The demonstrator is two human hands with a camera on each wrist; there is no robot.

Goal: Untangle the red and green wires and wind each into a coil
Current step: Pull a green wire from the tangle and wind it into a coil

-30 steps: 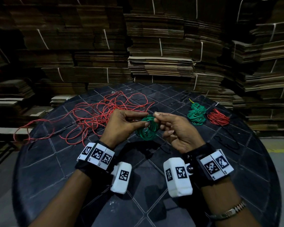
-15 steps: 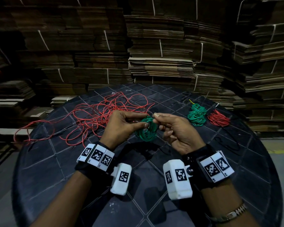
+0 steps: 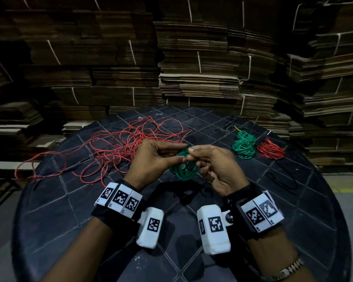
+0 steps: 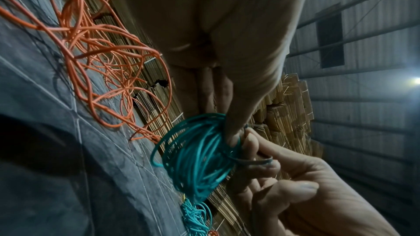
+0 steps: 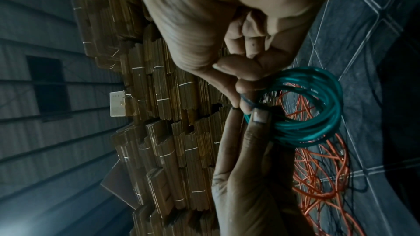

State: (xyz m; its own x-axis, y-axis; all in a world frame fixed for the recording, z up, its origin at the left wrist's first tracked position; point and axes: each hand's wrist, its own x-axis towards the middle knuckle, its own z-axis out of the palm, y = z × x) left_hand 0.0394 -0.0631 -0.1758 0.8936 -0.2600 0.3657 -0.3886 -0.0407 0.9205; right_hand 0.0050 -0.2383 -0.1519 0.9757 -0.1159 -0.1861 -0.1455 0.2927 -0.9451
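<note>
Head view: your left hand (image 3: 151,159) and right hand (image 3: 214,167) meet over the middle of the round table (image 3: 314,220), both pinching the top of the green coil (image 3: 183,169), which hangs just above the surface. The loose red wire (image 3: 118,147) sprawls to the left, one loop reaching the left rim; a finished green bundle (image 3: 244,147) and red bundle (image 3: 270,148) sit far right, well apart from your hands. You have bare room on the near side, so work there and keep clear of the red tangle.

Left wrist view: your thumb and fingers (image 4: 232,132) clamp the gathered turns; a thin dark tie (image 4: 254,161) seems to loop round your right fingertips. Hold the turns tight while you cinch it.

Right wrist view: your fingertips (image 5: 247,89) pinch that tie against the coil. Pull it snug without letting turns spring loose.
</note>
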